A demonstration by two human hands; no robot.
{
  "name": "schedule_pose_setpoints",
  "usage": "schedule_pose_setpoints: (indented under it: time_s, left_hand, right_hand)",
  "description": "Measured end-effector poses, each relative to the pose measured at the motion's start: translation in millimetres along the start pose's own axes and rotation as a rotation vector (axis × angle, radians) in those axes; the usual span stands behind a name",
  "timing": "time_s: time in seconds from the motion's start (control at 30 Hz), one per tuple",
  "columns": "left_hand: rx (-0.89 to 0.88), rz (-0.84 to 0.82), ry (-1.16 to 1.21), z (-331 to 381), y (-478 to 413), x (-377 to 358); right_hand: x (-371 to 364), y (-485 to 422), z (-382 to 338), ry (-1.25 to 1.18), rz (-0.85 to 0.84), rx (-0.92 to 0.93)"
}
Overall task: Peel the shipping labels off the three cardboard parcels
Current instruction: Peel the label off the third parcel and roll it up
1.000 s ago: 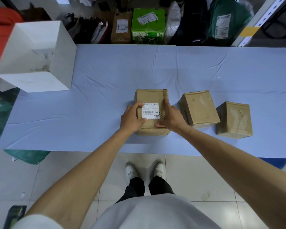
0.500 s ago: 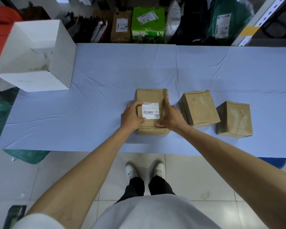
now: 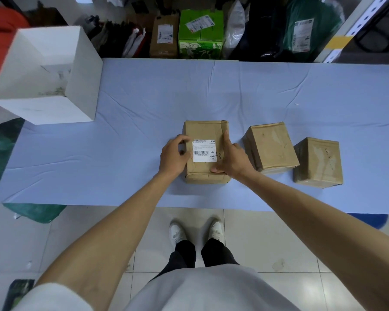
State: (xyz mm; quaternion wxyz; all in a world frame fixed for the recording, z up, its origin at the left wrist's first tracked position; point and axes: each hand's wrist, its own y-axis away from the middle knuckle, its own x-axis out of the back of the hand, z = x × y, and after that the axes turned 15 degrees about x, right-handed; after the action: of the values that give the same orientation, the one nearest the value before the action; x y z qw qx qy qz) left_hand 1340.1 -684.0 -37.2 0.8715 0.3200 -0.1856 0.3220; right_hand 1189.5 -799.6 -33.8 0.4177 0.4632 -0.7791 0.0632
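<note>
Three brown cardboard parcels sit in a row on the blue-covered table [image 3: 211,90]. The left parcel [image 3: 203,130] carries a white shipping label [image 3: 204,151] that lies flat on its top. My left hand [image 3: 174,154] is at the parcel's left side, its curled index finger and thumb picking at the label's left edge. My right hand [image 3: 230,158] grips the parcel's right side, thumb on the top near the front edge. The middle parcel [image 3: 271,147] and the right parcel [image 3: 317,160] show bare tops with pale patches and no label.
An open white box [image 3: 45,77] stands at the table's back left corner. Behind the table's far edge sit labelled packages, among them a green carton [image 3: 200,30] and a brown one [image 3: 164,37]. Tiled floor and my feet lie below the near edge.
My left hand's fingers have drawn back off the label's left part, so the whole label now shows. The right hand and the parcels have hardly moved.
</note>
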Motion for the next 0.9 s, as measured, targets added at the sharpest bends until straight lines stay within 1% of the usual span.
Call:
schedule_pose_setpoints:
  time_s: [0.2, 0.37, 0.6, 0.77, 0.9]
  left_hand:
    - [-0.033, 0.137, -0.055, 12, -7, -3]
    - [-0.045, 0.205, -0.149, 20, -11, -9]
    - [-0.02, 0.26, -0.261, 26, -12, -17]
    - [0.019, 0.25, -0.408, 34, -15, -17]
    - [0.034, 0.185, -0.357, 34, -17, -14]
  right_hand:
    - [-4, -4, 2, 0.032, 0.008, -0.021]
    - [-4, -4, 4, 0.029, 0.011, -0.023]
    - [-5, -4, 6, 0.03, 0.008, -0.021]
    - [-4, -5, 7, 0.028, 0.006, -0.018]
    - [-4, -6, 7, 0.028, 0.009, -0.023]
